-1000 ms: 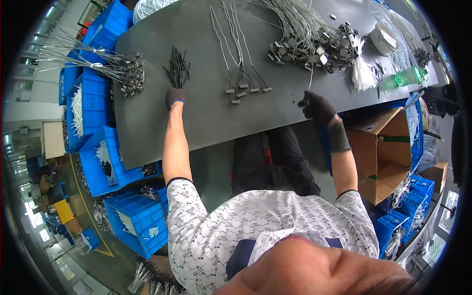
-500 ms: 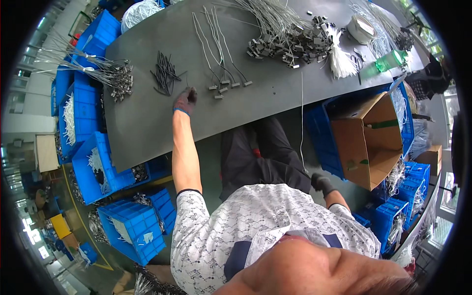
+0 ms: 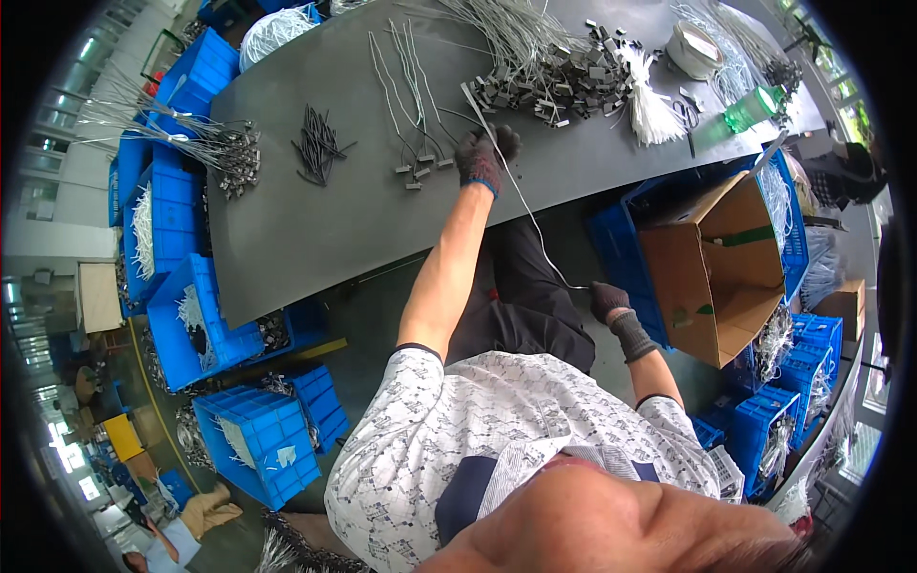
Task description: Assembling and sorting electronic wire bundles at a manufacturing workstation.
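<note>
Head view: wire (image 3: 523, 205) between gloved hands

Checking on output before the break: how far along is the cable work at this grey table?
Done, it seems: a few cables with end blocks lie in a row on the grey table. In hand: the left hand and right hand stretch one thin cable between them. Left, apparently: a big heap of cables and dark blocks and a bunch of dark pins.

The wire (image 3: 523, 196) end vanishes inside the gloved left hand (image 3: 484, 156). The right hand's (image 3: 611, 304) grip is too small to judge.
</note>
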A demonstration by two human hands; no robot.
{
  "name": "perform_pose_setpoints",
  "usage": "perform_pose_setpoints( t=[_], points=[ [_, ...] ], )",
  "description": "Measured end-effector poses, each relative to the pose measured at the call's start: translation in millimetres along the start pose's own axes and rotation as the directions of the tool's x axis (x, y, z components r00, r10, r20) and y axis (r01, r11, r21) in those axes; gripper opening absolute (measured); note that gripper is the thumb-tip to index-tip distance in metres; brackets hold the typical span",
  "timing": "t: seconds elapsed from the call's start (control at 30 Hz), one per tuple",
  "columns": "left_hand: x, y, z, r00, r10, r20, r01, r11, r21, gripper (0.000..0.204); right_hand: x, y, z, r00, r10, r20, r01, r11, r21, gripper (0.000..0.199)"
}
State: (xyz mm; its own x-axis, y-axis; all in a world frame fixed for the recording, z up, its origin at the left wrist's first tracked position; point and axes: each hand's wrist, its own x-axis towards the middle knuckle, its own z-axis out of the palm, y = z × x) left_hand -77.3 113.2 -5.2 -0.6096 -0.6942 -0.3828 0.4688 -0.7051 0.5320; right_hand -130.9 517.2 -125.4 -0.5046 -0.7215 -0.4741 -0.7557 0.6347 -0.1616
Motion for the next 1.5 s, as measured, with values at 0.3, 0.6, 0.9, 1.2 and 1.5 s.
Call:
perform_pose_setpoints(
  t=[0.3, 0.6, 0.9, 1.2, 1.5],
  points=[
    [-16.9, 42.1, 21.1, 0.898, 0.431, 0.093, -0.438, 0.850, 0.293, 0.011, -3.9, 27.2, -1.8, 0.988, 0.090, 0.123, -0.084, 0.995, -0.048, 0.023],
    [2.2, 55.2, 5.6, 0.923, 0.381, 0.044, -0.384, 0.915, 0.124, 0.008, -22.9, 16.4, 5.6, 0.999, 0.041, -0.018, -0.041, 0.999, 0.001, 0.019],
    [2.4, 66.0, 0.1, 0.957, 0.268, 0.115, -0.275, 0.960, 0.050, 0.009, -23.8, 17.7, 4.6, 1.000, 0.013, -0.026, -0.013, 1.000, 0.000, 0.020],
    [-5.6, 61.2, -9.9, 0.986, 0.081, 0.143, -0.145, 0.843, 0.518, 0.010, -32.3, -1.4, -10.8, 0.997, 0.011, -0.080, -0.006, 0.997, 0.073, 0.019],
    [-7.7, 76.4, -20.9, 0.987, 0.090, 0.130, -0.149, 0.800, 0.581, 0.020, -25.3, 26.9, 21.0, 0.995, -0.036, 0.098, 0.036, 0.999, 0.002, 0.020]
  ],
)
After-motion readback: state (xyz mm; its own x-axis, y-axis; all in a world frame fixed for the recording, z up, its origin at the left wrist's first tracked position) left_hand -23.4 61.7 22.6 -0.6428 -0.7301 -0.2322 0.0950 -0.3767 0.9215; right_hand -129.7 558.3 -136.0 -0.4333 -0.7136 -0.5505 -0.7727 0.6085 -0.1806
